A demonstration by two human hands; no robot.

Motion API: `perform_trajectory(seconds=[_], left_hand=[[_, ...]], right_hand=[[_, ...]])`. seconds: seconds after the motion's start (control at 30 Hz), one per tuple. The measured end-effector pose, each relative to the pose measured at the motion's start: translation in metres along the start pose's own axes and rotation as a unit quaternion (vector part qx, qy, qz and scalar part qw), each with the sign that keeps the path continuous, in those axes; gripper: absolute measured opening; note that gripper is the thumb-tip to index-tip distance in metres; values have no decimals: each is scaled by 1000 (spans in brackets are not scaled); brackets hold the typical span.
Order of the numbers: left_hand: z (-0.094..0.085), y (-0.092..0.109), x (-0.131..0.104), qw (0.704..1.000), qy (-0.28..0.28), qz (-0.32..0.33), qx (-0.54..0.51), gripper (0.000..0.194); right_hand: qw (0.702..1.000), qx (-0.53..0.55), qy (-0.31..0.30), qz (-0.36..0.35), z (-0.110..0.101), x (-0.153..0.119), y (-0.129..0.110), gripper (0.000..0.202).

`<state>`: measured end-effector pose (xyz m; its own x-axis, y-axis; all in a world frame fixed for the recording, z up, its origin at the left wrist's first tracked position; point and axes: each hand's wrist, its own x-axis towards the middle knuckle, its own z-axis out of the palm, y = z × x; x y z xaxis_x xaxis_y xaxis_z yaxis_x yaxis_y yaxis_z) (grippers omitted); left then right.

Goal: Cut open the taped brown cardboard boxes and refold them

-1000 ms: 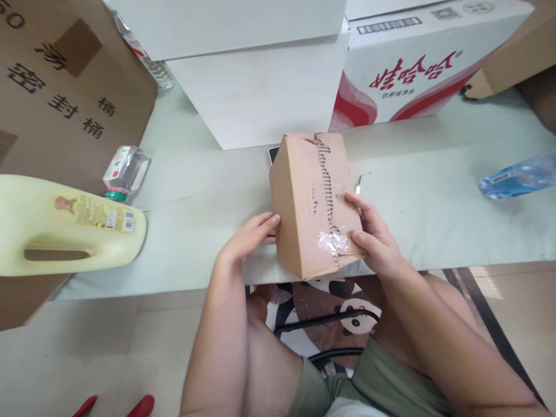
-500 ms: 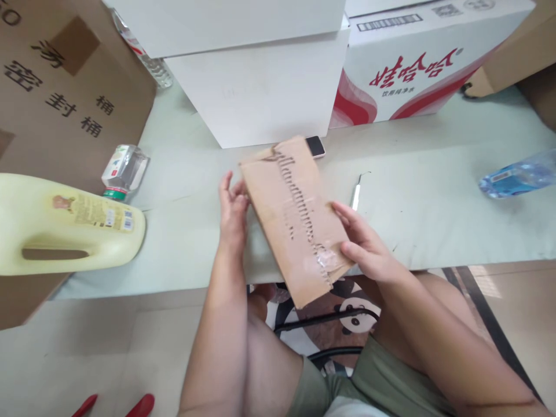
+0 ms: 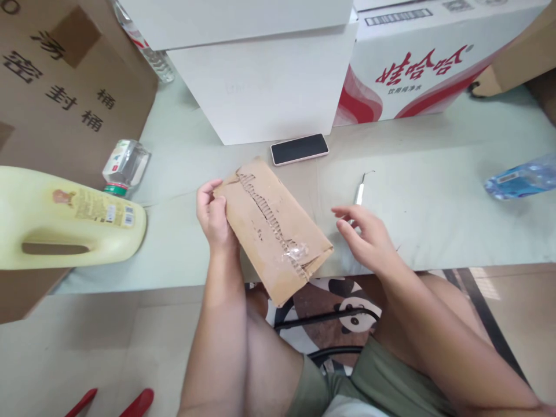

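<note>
A flat brown cardboard piece (image 3: 264, 231) with a torn strip showing its ridges and a bit of clear tape is tilted over the table's front edge. My left hand (image 3: 215, 217) grips its upper left corner, thumb on top. To the right of the cardboard, my right hand (image 3: 362, 234) is apart from it, fingers spread and slightly curled, holding nothing. Just beyond those fingers lies a thin white-handled tool (image 3: 359, 192) with a hooked metal tip, its lower end partly hidden. A dark-screened phone (image 3: 299, 149) rests behind the cardboard.
White boxes (image 3: 269, 92) and a red-and-white carton (image 3: 403, 75) stand at the back. On the left are a large brown box (image 3: 65, 133), a yellow jug (image 3: 108, 237) and a small clear bottle (image 3: 125, 165). A blue-labelled bottle (image 3: 516, 179) lies at right.
The cardboard has moved left with my left hand, which has closed on its corner. My right hand has let go of it. The phone now shows fully.
</note>
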<state>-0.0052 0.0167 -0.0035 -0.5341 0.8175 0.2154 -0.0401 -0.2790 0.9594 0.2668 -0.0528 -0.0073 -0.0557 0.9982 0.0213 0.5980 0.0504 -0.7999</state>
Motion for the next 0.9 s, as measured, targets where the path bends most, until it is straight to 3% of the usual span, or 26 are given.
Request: perform_trajectory(seconds=[0.07, 0.17, 0.27, 0.43, 0.53, 0.63, 0.77, 0.9], left_hand=[[2, 2, 0, 1000, 5, 14, 17, 25], [2, 5, 0, 998, -9, 43, 50, 20], [-1, 4, 1, 996, -25, 41, 69, 19], [-2, 1, -2, 997, -49, 45, 36, 19], [0, 1, -4, 997, -53, 49, 33, 15], [1, 2, -4, 997, -45, 48, 51, 14], [4, 2, -4, 997, -17, 49, 65, 14], [7, -2, -7, 993, 12, 74, 91, 15]], right_hand=[[988, -132, 25, 78, -4, 5, 3, 50], [957, -248, -23, 151, -8, 9, 7, 57], [944, -280, -53, 168, -10, 11, 12, 51], [951, -265, -21, 156, -11, 14, 17, 26], [974, -172, 24, 145, -12, 14, 16, 17], [992, 30, 53, 111, -12, 10, 12, 21], [955, 295, 36, 27, -13, 4, 6, 31], [906, 423, 29, -16, -12, 2, 8, 33]])
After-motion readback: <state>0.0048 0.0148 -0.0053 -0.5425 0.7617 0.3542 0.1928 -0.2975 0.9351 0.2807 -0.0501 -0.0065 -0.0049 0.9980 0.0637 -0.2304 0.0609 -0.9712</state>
